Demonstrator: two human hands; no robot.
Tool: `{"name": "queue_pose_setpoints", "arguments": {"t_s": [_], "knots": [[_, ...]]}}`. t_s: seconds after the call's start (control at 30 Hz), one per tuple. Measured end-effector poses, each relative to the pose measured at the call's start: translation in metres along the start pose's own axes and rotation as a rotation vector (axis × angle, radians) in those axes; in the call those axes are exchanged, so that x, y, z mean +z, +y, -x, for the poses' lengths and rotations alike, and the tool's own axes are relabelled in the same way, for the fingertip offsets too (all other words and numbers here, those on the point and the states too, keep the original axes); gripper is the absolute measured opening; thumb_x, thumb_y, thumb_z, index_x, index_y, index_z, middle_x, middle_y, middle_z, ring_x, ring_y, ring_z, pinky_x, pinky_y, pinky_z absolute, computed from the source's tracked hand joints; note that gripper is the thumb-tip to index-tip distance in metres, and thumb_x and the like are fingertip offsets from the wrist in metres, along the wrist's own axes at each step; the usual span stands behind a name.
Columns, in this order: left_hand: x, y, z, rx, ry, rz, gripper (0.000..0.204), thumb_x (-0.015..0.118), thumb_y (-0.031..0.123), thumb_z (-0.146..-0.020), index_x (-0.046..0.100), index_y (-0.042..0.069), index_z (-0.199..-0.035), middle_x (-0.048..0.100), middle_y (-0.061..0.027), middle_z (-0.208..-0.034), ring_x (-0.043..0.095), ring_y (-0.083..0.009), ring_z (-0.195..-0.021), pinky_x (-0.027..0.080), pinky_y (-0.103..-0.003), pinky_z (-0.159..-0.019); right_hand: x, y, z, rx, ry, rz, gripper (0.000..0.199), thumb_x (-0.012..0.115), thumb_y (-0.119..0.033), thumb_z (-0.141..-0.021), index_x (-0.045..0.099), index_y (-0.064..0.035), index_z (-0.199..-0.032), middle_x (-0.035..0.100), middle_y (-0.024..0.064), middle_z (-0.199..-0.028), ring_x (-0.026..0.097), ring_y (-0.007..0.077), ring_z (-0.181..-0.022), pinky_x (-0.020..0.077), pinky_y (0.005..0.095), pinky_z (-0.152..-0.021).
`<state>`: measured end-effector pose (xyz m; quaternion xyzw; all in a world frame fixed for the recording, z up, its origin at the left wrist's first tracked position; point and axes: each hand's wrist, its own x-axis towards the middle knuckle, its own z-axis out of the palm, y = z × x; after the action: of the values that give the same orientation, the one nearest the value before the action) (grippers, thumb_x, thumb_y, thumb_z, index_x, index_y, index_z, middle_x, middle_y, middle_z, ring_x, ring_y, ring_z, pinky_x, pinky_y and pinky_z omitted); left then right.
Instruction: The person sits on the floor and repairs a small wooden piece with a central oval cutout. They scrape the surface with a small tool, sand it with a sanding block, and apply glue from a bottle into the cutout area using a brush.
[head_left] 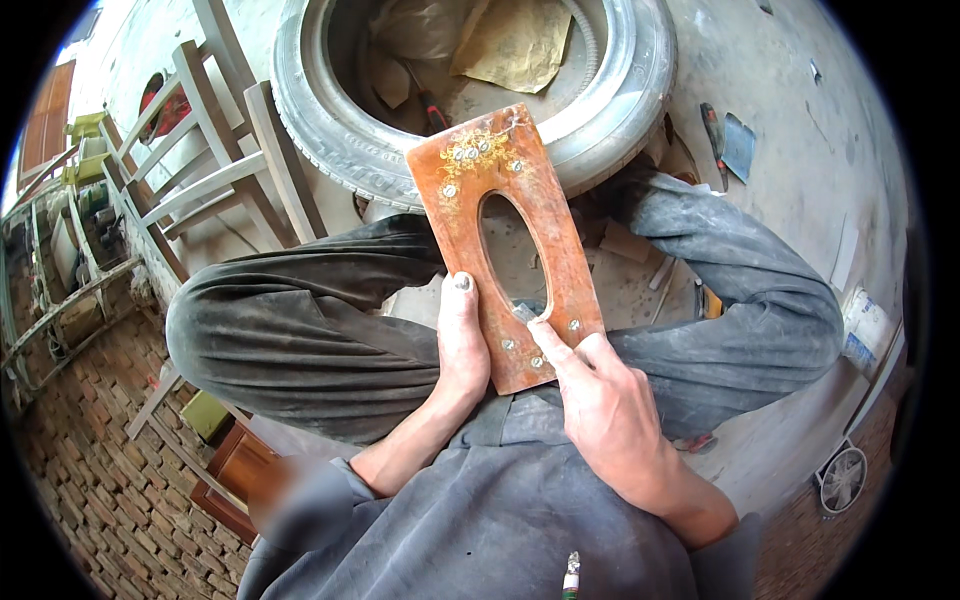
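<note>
A reddish-brown wooden board [572,250] with a long oval opening, yellow floral decoration and several small shiny round pieces stands tilted over my lap. My left hand [465,335] grips its left edge, thumb on the face and the other fingers hidden behind. At the lower end of the opening, my right hand [600,395] pinches a small grey folded piece [524,313], which looks like sandpaper. The right forefinger presses this piece against the opening's inner rim. Below my right hand, a slim green-and-white object with a grey tip [571,575] shows before my shirt.
A dusty tyre [345,160] lies ahead, with brown paper [515,45] and a red-handled tool [436,118] inside. Wooden frames [285,165] stand left. A red-and-black-handled tool [713,140] and a blue sheet [739,147] lie right, beyond a white bucket [868,325] and a fan [843,478].
</note>
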<state>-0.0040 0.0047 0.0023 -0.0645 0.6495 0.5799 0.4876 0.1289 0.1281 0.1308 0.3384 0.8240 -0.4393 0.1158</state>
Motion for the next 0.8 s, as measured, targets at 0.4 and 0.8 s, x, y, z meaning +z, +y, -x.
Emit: {"name": "queue_pose_setpoints", "arguments": {"t_s": [0.4,0.8], "knots": [[0.000,-0.003,-0.002,-0.026,-0.004,0.078,0.048,0.037,0.042,-0.121,0.055,0.001,-0.138,0.062,-0.0102,-0.131,0.058,-0.0174,-0.118,0.048,-0.036,-0.108,0.017,-0.003,-0.003,0.043,0.144,-0.084,0.062,0.055,0.007,-0.097,0.057,-0.0078,-0.157,0.061,0.0212,-0.100,0.073,0.0440,-0.082,0.0607,0.0517,-0.071],[0.001,0.004,-0.009,0.086,-0.089,0.171,0.059,0.045,0.048,-0.118,0.050,-0.001,-0.150,0.065,-0.0131,-0.137,0.067,-0.0199,-0.121,0.055,-0.039,-0.110,-0.041,0.045,-0.031,-0.033,0.018,-1.674,0.043,0.057,-0.008,-0.102,0.052,0.0097,-0.141,0.069,0.0255,-0.123,0.074,0.0298,-0.107,0.0635,0.0389,-0.087]]}}
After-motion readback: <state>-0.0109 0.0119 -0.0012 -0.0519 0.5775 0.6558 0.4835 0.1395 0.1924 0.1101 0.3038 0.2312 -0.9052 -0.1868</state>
